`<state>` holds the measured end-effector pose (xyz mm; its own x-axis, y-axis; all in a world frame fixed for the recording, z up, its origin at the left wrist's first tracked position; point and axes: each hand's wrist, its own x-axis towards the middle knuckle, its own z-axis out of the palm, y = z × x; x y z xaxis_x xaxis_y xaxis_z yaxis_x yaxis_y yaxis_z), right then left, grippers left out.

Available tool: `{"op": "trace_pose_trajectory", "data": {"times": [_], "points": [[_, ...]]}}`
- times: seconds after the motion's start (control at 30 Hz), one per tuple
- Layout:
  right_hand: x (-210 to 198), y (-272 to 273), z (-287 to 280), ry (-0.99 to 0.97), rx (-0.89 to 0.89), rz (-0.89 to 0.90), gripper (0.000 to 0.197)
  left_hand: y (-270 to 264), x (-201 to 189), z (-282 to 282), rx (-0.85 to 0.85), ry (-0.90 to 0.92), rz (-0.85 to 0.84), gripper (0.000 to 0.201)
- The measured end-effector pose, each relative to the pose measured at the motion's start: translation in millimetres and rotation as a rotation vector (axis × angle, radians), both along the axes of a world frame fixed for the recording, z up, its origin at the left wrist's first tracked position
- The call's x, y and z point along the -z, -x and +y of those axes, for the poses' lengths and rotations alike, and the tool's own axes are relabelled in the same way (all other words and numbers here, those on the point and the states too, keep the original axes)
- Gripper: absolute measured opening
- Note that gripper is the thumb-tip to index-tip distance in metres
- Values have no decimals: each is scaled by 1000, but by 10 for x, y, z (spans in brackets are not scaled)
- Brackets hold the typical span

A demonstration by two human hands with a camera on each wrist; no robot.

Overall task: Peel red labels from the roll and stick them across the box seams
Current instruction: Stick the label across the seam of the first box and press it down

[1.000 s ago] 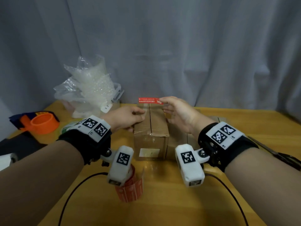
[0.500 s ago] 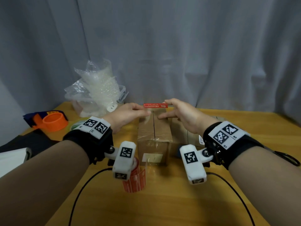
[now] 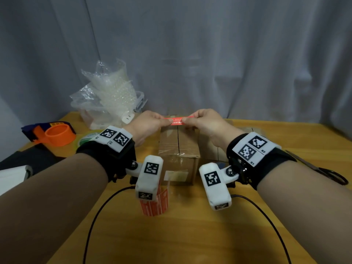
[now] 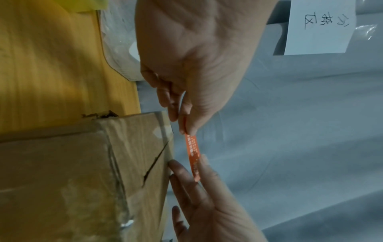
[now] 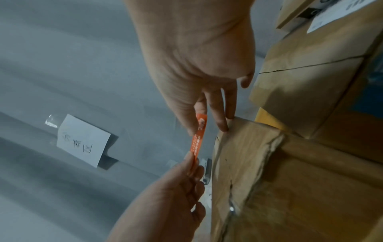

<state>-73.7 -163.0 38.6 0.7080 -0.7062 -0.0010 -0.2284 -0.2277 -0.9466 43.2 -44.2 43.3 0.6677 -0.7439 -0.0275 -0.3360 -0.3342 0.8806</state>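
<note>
Presently both hands, left hand [image 3: 147,123] and right hand [image 3: 204,121], pinch the red label [image 3: 178,120] by its ends above the box [image 3: 178,147] seam; thin, limp, sticky, best kept taut.

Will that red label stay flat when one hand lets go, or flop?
Probably flop: the label is a thin strip, straight only because the left hand and right hand pinch its ends. Likely very light. Its free adhesive side may cling to fingers or the box.
</note>
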Motion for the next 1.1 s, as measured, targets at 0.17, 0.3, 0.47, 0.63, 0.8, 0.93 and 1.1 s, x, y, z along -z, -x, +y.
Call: {"op": "trace_pose_trajectory", "data": {"times": [0.17,0.3,0.47,0.63,0.8,0.93,1.1], "points": [[19,-83,-39,42,57,119,26,38,-54,-26,-29,-117,-57,20],[46,-126,-85,96,86,240,34,12,-37,-59,-29,-209,-93,26],[40,-192,-81,166,101,332,43,-19,9,-134,-24,-282,-160,52],[46,-197,-81,170,108,365,43,-3,18,-170,-19,-301,-222,48],[89,-202,-80,98,119,314,52,-11,23,-162,-41,-322,-207,37],[88,-199,-86,61,118,293,54,-55,62,-185,-36,-295,-184,35],[90,-193,-83,69,112,300,44,-52,56,-199,-41,-284,-172,35]]}}
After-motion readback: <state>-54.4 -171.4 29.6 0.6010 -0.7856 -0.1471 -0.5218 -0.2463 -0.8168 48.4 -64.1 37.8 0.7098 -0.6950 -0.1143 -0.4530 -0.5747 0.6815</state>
